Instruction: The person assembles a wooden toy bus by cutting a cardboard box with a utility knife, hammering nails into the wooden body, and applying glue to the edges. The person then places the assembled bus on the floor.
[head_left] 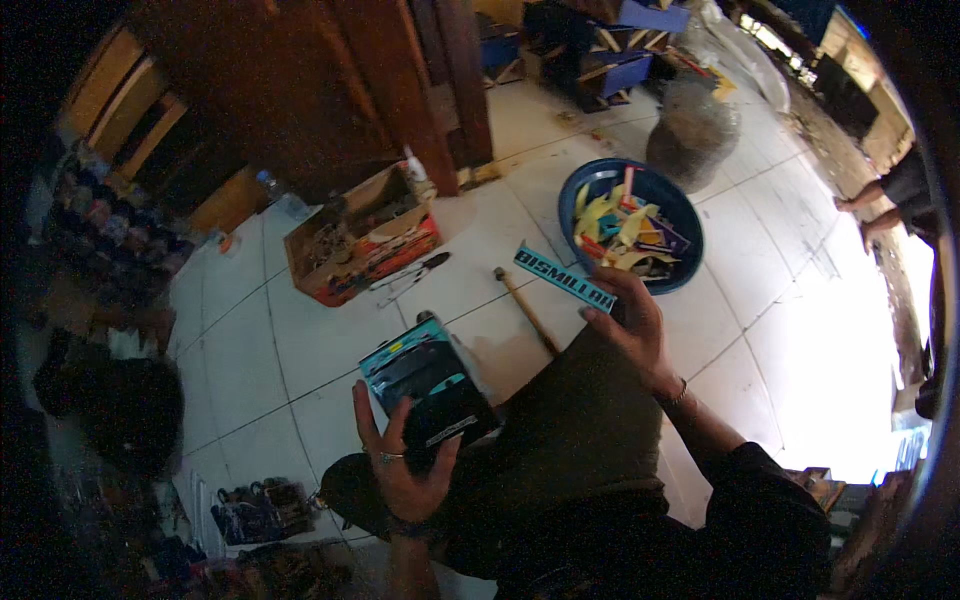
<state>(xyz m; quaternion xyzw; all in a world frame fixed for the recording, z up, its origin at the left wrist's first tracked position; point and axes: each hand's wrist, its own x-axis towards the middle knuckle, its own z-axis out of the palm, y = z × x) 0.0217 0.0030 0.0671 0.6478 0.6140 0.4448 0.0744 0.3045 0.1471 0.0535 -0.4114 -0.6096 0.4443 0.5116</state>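
My left hand (405,465) holds a dark rectangular panel (430,385) printed in teal and black, tilted up in front of my knees. My right hand (630,320) grips one end of a long narrow teal strip with dark lettering (565,278), which reaches toward the upper left. Just past that strip sits a round blue basin (683,215) holding several yellow, pink and purple cut pieces (625,230). A wooden-handled hammer (525,305) lies on the white tiled floor between the two hands.
An open red cardboard box (355,240) of scraps stands on the floor at the left, with pliers (415,272) beside it. A grey mesh bundle (692,130) lies beyond the basin. Another person's feet (865,210) show at the right edge. Dark wooden furniture (300,90) fills the back.
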